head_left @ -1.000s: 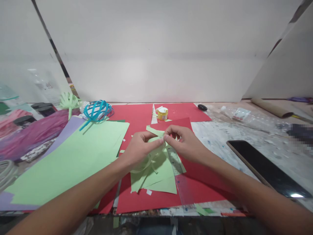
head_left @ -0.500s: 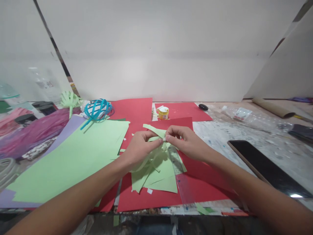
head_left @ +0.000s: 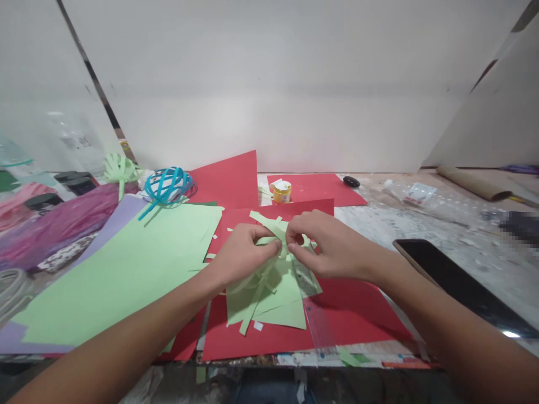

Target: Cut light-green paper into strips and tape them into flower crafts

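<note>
One light green strip piece point(head_left: 269, 224), several paper strips crossing, count unclear where fingers cover it. Sits between the two hands, centre of table, over one small light green sheet point(head_left: 284, 311). One loose-ended strip point(head_left: 251, 311) slants down over that sheet toward the near edge.

Two hands, both the wearer's. Left hand point(head_left: 244, 252): narrow, thumb and fingers pinching the strip piece. Right hand point(head_left: 326, 244): fingers curled, thumb and index tips close together right at the strips; cannot tell if they grip anything.

Underneath, red sheets point(head_left: 357, 314), at least three, counting the two farther back; the back left one has a raised edge. One clear ruler point(head_left: 318, 322), partly under the right hand side. One white scrap point(head_left: 258, 325) by the small sheet's near edge, a few more bits near the left hand.

Behind hands: one yellow jar point(head_left: 281, 195), one black oval object point(head_left: 351, 182) to its right.

Left: one large light green sheet point(head_left: 126, 269) on top, purple paper point(head_left: 126, 213) below it; one blue strip ball point(head_left: 168, 188) and one light green strip ball point(head_left: 120, 168), each with a stem; one magenta bag point(head_left: 84, 216).

Right: one phone point(head_left: 455, 283), one clear bottle point(head_left: 421, 193), one cardboard tube point(head_left: 471, 182).
</note>
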`<state>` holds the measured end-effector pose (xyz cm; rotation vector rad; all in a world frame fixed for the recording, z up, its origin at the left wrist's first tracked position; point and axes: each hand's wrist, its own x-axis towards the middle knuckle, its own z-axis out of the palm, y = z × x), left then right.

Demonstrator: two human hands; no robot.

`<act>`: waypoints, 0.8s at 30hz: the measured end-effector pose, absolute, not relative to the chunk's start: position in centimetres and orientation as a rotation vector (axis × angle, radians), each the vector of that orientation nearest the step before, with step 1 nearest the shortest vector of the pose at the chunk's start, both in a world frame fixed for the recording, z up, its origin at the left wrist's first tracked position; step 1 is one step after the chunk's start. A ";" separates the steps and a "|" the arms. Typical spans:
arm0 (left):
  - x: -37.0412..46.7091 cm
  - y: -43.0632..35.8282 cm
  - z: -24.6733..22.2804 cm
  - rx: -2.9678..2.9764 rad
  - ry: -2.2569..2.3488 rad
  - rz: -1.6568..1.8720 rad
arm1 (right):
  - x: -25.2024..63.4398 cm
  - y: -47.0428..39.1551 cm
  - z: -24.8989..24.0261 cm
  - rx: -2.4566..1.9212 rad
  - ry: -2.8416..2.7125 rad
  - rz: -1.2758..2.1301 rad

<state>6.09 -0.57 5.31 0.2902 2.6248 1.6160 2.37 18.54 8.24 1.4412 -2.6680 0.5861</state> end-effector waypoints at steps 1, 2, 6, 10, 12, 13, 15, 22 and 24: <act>6.1 -0.6 5.3 0.293 2.644 1.589 | 2.4 18.5 8.3 1.447 -2.664 0.548; 6.1 -0.5 5.3 0.290 2.656 1.568 | 2.5 18.4 8.4 1.453 -2.657 0.515; 6.3 -0.5 5.4 0.270 2.677 1.520 | 2.6 18.2 8.5 1.462 -2.613 0.387; 6.4 -0.4 5.5 0.253 2.696 1.498 | 2.6 17.9 8.4 1.464 -2.574 0.295; 6.4 -0.4 5.5 0.260 2.700 1.498 | 2.5 17.8 8.3 1.461 -2.562 0.267; 6.4 -0.4 5.5 0.262 2.703 1.495 | 2.5 17.7 8.3 1.454 -2.558 0.254; 6.4 -0.3 5.4 0.262 2.707 1.481 | 2.5 17.7 8.2 1.440 -2.548 0.231; 6.5 -0.3 5.2 0.258 2.695 1.481 | 2.5 17.6 8.1 1.410 -2.536 0.184; 6.5 -0.3 5.2 0.251 2.690 1.489 | 2.5 17.5 8.1 1.395 -2.533 0.161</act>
